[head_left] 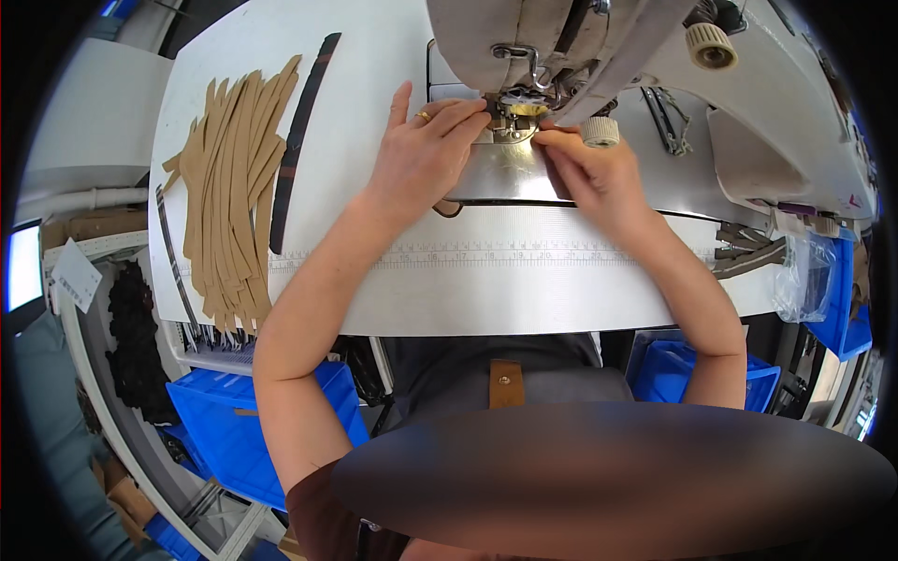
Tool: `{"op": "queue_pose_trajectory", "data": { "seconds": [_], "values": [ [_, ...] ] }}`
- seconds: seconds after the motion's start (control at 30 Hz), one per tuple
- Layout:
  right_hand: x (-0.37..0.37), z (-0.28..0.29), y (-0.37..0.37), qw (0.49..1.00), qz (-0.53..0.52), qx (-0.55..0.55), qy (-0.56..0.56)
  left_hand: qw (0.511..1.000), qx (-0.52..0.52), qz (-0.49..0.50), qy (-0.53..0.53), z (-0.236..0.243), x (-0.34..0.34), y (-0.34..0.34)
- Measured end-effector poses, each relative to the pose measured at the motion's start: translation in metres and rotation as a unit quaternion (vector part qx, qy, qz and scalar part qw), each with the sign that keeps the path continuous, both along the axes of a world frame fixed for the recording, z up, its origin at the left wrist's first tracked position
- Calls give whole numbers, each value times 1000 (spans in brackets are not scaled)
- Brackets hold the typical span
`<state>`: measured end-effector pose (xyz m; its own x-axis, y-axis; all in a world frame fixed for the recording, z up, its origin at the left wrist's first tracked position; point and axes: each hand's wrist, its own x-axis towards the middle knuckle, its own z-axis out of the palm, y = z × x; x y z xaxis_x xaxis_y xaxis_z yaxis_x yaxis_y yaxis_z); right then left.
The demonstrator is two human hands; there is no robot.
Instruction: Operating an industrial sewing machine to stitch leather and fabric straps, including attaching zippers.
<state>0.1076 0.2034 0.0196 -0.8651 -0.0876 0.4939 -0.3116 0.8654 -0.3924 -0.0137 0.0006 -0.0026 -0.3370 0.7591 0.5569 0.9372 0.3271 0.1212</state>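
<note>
A white worktop [524, 304] with a printed ruler scale spans my remote view; blue bins [234, 444] stand below its front edge. The sewing machine [477, 37] occupies the upper part, above a metal plate [505, 178]. I observe the left hand [416, 159] partly open, one finger apart, the other fingertips just left of the presser foot [513, 129]; I cannot tell whether it grips anything. The right hand [601, 178] is mostly closed, fingertips just right of the foot; its hold is likewise unclear. Tan strips [224, 178] lie bundled at left, beside a dark strip [304, 140]
</note>
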Motion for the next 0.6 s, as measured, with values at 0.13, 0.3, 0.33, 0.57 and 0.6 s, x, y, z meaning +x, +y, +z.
{"op": "queue_pose_trajectory", "data": {
  "seconds": [0.13, 0.3, 0.33, 0.57, 0.6],
  "values": [
    [-3, 20, 12, 861, -97, -410, -284, 1000, 24, 9, 12, -1, 0, 2],
    [-23, 19, 18, 791, 45, -520, -320, 1000, 25, -6, 10, 1, 1, 3],
    [-24, 17, 20, 795, 5, -513, -324, 1000, 25, -10, 14, 1, 1, 3],
    [-19, -8, 16, 990, 62, -120, -39, 999, 45, -25, 0, 3, 1, 2],
    [-20, -11, 14, 994, 67, -84, -19, 999, 33, -22, -3, 3, 1, 2]
  ]
}}
